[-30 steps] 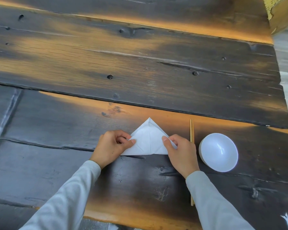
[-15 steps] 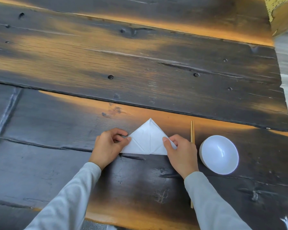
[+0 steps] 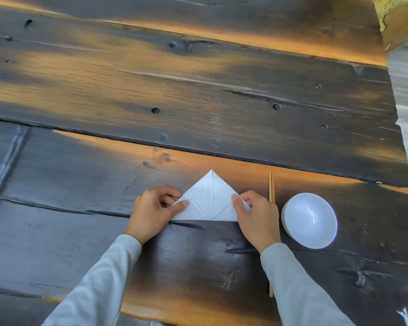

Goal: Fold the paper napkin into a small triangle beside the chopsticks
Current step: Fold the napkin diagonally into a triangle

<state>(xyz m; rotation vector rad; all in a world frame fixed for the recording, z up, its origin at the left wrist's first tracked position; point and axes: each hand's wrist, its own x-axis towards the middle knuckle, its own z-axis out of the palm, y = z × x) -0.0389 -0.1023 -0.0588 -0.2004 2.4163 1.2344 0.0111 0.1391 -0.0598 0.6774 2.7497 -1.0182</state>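
Two pale grey sleeves (image 3: 99, 283) come in from the near edge, leading to two bare hands on the dark wooden surface (image 3: 198, 95). The left hand (image 3: 151, 212) has its grip pinched closed on the left corner of one white paper napkin (image 3: 210, 198); the right hand (image 3: 257, 217) pinches the right corner the same way. The napkin lies flat as a triangle, apex pointing away, creases showing. Just right of it lies one pair of chopsticks (image 3: 271, 187), partly under the right arm, then one white bowl (image 3: 310, 220) beyond them.
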